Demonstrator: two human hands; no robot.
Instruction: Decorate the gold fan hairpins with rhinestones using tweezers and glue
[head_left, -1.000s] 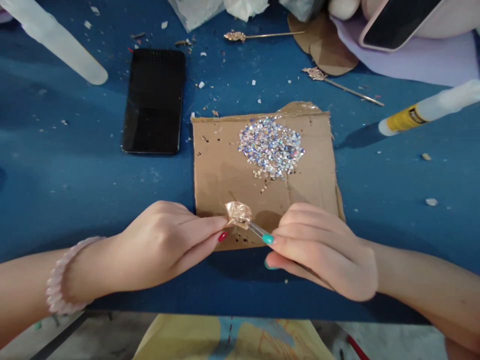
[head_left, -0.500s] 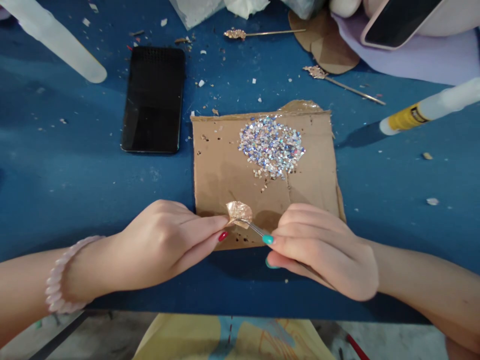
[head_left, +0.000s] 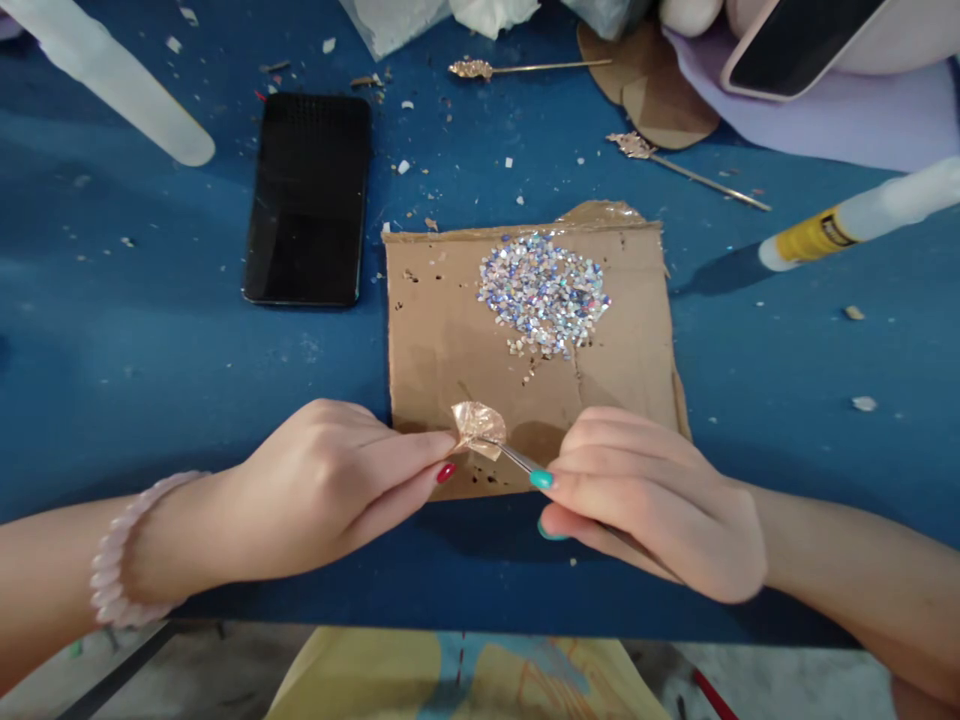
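A small fan-shaped, rose-gold ornament (head_left: 478, 422) is pinched at its left end by my left hand (head_left: 337, 485), which is closed on it. My right hand (head_left: 637, 500) is closed around metal tweezers (head_left: 514, 458). Their tips touch the face of the ornament. Both hands are low over a piece of cardboard (head_left: 442, 350) that lies on the blue table. On its upper part is a pile of tiny shiny shell-like chips (head_left: 544, 290), white, blue and pink. The tweezers' rear end is mostly hidden by my right hand.
To the left lies a black phone (head_left: 307, 200); a white tube (head_left: 142, 100) is beyond it. Two hairpin-like sticks (head_left: 551, 67) with rose-gold heads lie at the back. A glue tube (head_left: 817, 235) with a yellow label is at the right. Brown discs (head_left: 667, 105) and a lilac cloth (head_left: 847, 120) are behind.
My right hand has shifted very slightly to the right with the tweezers. The ornament has turned a little; my left hand stays almost where it was.
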